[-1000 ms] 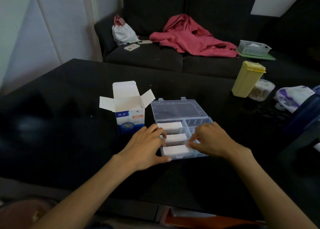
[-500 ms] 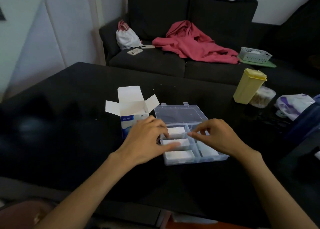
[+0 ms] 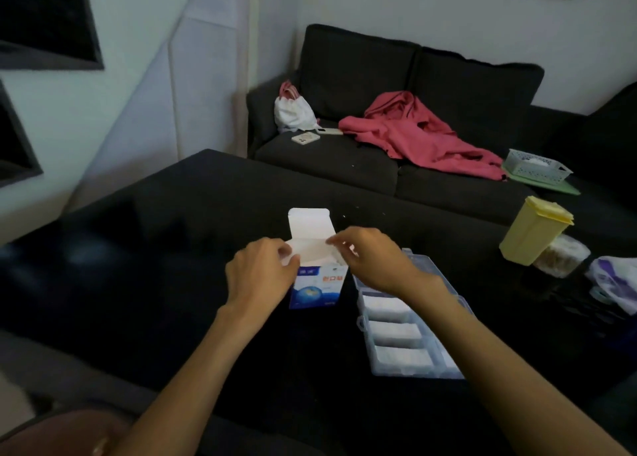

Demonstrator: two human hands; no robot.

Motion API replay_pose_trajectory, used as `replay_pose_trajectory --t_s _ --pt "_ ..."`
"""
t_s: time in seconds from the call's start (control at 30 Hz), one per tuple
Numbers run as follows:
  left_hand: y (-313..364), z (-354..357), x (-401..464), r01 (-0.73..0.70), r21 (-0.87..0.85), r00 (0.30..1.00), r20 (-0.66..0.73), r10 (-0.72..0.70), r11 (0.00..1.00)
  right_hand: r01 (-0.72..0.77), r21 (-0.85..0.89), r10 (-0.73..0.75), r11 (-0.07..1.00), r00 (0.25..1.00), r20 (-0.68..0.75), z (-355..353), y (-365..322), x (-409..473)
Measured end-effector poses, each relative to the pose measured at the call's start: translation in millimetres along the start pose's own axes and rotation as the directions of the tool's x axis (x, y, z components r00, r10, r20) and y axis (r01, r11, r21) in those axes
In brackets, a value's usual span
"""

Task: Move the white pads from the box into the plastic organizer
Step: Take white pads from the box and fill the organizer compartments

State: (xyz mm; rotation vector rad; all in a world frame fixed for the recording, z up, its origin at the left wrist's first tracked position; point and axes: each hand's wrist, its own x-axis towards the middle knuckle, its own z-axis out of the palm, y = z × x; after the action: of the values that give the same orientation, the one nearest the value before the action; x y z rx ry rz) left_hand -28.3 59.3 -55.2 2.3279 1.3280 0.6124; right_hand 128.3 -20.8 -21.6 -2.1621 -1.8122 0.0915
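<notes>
A person sits at a black table (image 3: 172, 248), both bare forearms reaching forward. One small blue-and-white cardboard box (image 3: 315, 288) stands upright on the table with its top flaps up. The left hand (image 3: 260, 274) has its fingers curled at the box's left flap, apparently pinching it. The right hand (image 3: 372, 260) is curled at the right flap, fingertips against the white card; whether it truly grips the flap is hard to tell through the blur.

Just right of the box lies one clear plastic organizer (image 3: 448, 369) with its lid open and flat, partly hidden under the right wrist. Three white rectangular pads (image 3: 394, 329) lie inside, one in each of three compartments along its left side, stacked front to back.

Further right on the table stand one pale yellow plastic container with a lid (image 3: 532, 233), one clear round jar (image 3: 562, 255) touching it, and one white-and-purple plastic bag (image 3: 617, 283).

Behind the table is one dark grey sofa (image 3: 431, 72). On it lie one crumpled red garment (image 3: 424, 135), one white drawstring bag (image 3: 293, 110), two small flat devices (image 3: 305, 139), and one white perforated basket (image 3: 536, 166) on a green tray.
</notes>
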Motion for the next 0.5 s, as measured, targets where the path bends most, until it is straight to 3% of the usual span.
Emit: replay_pose_trajectory --t_s 0.1,0.17,0.33,0.5 --pt "-4 -1 3 0.038 -0.069 0.999 0.024 -0.036 0.997 0.003 -0.051 0.002 0.999 0.995 0.1 9 -3 2" --pt "-4 -1 5 0.061 -0.107 0.996 0.074 -0.053 0.992 0.0 -0.01 0.001 1.0 0.996 0.094 12 -2 -8" --pt "-2 -7 12 0.153 -0.128 0.925 0.368 -0.096 0.98 0.003 0.068 -0.007 0.998 0.998 0.055 18 4 -36" --pt "2 -16 7 0.078 -0.101 0.937 0.348 -0.039 0.992 -0.064 0.079 0.056 0.995 0.993 0.105 15 1 -46"
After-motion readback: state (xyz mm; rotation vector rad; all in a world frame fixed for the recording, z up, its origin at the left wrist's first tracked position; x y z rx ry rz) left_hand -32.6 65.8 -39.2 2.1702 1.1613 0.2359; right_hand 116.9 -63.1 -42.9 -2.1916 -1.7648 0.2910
